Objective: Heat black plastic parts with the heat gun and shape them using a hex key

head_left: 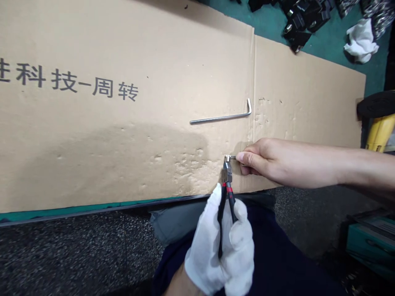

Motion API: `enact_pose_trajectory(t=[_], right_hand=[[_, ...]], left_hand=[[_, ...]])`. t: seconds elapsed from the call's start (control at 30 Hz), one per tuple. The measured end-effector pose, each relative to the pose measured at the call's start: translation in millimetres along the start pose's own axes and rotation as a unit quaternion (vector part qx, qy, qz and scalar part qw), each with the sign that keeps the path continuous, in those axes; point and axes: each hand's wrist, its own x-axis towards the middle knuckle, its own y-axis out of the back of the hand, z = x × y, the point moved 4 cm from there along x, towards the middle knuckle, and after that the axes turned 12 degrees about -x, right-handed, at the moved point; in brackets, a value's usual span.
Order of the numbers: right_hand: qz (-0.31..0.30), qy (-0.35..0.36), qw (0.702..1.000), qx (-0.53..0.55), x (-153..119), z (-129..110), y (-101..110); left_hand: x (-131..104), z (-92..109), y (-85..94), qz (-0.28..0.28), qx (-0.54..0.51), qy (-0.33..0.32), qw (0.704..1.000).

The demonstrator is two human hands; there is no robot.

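My left hand [224, 242], in a white glove, is wrapped round the black handles of a pair of pliers [228, 174] with red bands. The jaws point up and away and grip a small shiny metal part [227, 158]. From the right comes my bare right hand [257, 160]. Its thumb and fingers pinch a thin metal rod [233, 158] that meets the small part at the jaws. The far end of the rod is hidden inside the fingers. A silver hex key [220, 118] lies on the cardboard beyond both hands.
A large cardboard sheet [92, 111] with printed characters covers the green table [268, 31]. Black parts [304, 20] and a crumpled white cloth [361, 41] lie at the back right. Something yellow [381, 131] stands at the right edge. A teal box [370, 242] sits lower right.
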Motion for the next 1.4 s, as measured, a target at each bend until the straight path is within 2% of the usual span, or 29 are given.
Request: enact_pose_trajectory(t=[0.17, 0.4, 0.53, 0.6, 0.7, 0.93, 1.0, 1.07, 1.17, 1.23, 1.33, 1.4], right_hand=[[0.005, 0.006, 0.999, 0.037, -2.1, -1.6, -7.0], [0.019, 0.042, 0.996, 0.080, -2.7, -1.3, -6.8], [-0.019, 0.002, 0.993, 0.117, -0.3, 5.1, -4.8], [-0.070, -0.024, 0.979, 0.192, 1.7, 10.1, -7.5], [-0.131, -0.049, 0.940, 0.312, 4.4, 16.4, -12.2], [-0.175, -0.104, 0.882, 0.425, 5.1, 27.7, -20.1], [-0.188, -0.103, 0.864, 0.455, 4.2, 27.1, -21.5], [-0.185, -0.091, 0.862, 0.463, 4.2, 25.4, -20.0], [-0.153, -0.059, 0.874, 0.457, 4.8, 22.7, -13.4], [-0.096, -0.024, 0.907, 0.410, 4.2, 21.8, -7.3], [0.053, 0.033, 0.974, 0.218, -1.6, 18.8, -0.5], [0.146, 0.062, 0.984, 0.078, -7.7, 13.0, -1.1]], left_hand=[[2.0, -0.6, -2.8, -0.043, 0.026, -0.003, 0.999], [3.1, -3.4, -8.4, -0.057, 0.046, -0.030, 0.997], [1.0, -4.9, -10.2, -0.048, 0.061, -0.040, 0.996], [-0.6, -4.2, -9.6, -0.038, 0.048, -0.042, 0.997], [-2.1, -2.1, -7.7, -0.019, 0.021, -0.043, 0.999], [-1.9, 0.4, -4.1, -0.009, 0.025, -0.037, 0.999], [-1.6, 1.4, -2.9, -0.011, 0.032, -0.039, 0.999], [-1.3, 2.3, -1.7, -0.009, 0.037, -0.039, 0.999], [-1.3, 4.1, 0.0, 0.001, 0.039, -0.041, 0.998], [-1.4, 5.5, 0.7, 0.005, 0.042, -0.046, 0.998], [-1.7, 6.3, 1.2, 0.003, 0.038, -0.046, 0.998], [-2.0, 6.2, 1.4, 0.001, 0.032, -0.045, 0.998]])
